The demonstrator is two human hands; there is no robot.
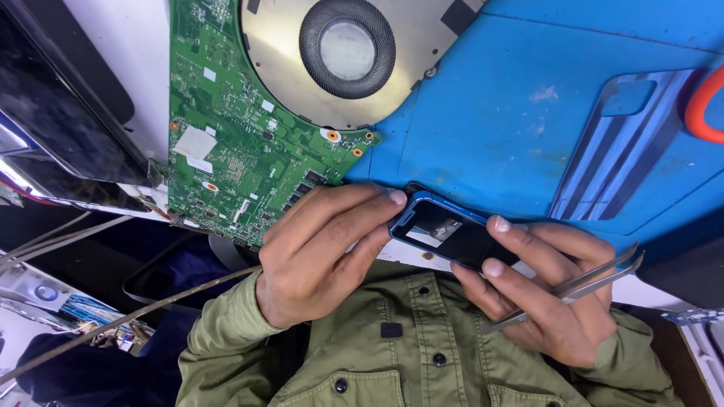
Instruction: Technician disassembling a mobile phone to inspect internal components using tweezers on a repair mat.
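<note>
Your left hand (317,252) and right hand (547,290) both grasp the blue phone (452,235), fingers closed on its ends, above the near edge of the blue counter (490,120). Your right hand also clamps tweezers (581,285). A green circuit board (234,136) lies beside.

From where I'm watching, the main thing is a blue-framed phone (452,235) with a glossy black face, tilted at an angle with one end toward the green board side and the other running down toward the olive jacket. It's held up off the blue mat, above its near edge, and there's a pale reflection or patch showing on the dark glass. The other bit is a pair of slim metal tweezers (573,288), lying slanted, tips out past the phone's lower end.
</note>
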